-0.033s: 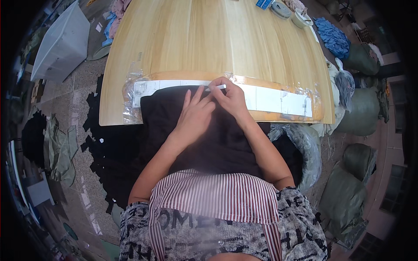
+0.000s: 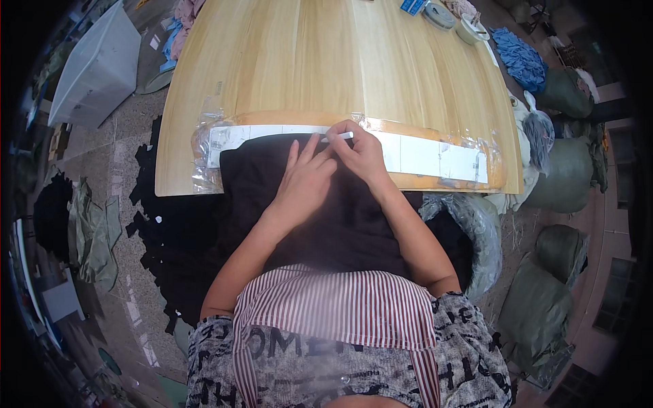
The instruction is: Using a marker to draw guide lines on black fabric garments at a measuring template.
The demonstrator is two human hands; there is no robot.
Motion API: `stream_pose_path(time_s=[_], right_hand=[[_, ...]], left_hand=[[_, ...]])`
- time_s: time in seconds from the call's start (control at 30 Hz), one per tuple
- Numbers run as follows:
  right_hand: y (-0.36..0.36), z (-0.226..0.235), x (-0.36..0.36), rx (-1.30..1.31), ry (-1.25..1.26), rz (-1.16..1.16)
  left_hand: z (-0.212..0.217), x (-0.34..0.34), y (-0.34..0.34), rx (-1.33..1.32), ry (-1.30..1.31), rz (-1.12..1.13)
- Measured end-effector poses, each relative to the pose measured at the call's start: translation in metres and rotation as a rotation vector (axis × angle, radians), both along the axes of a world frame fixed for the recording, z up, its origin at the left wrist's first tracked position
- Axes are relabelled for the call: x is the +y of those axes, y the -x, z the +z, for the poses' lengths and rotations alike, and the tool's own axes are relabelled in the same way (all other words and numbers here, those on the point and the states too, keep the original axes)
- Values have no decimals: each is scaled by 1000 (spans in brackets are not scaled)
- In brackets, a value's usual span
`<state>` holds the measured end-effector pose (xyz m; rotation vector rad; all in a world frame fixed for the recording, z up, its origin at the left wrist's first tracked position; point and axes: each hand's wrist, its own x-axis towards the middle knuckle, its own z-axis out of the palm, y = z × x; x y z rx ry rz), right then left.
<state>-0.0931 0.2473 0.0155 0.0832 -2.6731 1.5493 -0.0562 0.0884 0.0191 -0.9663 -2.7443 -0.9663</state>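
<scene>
Here, a pale wood-grain tabletop (image 2: 292, 61) is filling the upper middle of the view. To its left, a large white bin (image 2: 95, 75) is standing on the floor; on the right, a stuffed green bundle (image 2: 561, 175) is sitting just past the tabletop's corner. Nearer, a dark cloth (image 2: 347, 224) is lying over the tabletop's near edge, running back towards the wearer's striped apron (image 2: 340, 306) and passing beneath both forearms. Its far edge is covering part of a long white strip (image 2: 428, 156), which is lying flat along the near side of the tabletop, with clear tape shining around its ends. A small pale bowl (image 2: 471, 28) is resting at the far right corner. Among the smallest things come the hands. The left hand (image 2: 304, 182) is resting on the cloth, fingers outstretched, gripping nothing visible. The right hand (image 2: 362, 156) is pinching a slim white pen-shaped stick (image 2: 345, 136) above the cloth's far edge. Whether the stick's tip is touching the cloth, one cannot tell.
</scene>
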Motion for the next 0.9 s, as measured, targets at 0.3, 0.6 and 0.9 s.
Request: stream_pose_path(time_s=[0.3,0.6,0.9], right_hand=[[18,28,-11,54,-505,33],[20,35,-40,-95,41,313],[29,38,-50,-24,-223,387]], left_hand=[[1,1,1,10,2,9],[-7,-2,0,-16,-107,-6],[-11,-3,2,26,-118,-8]])
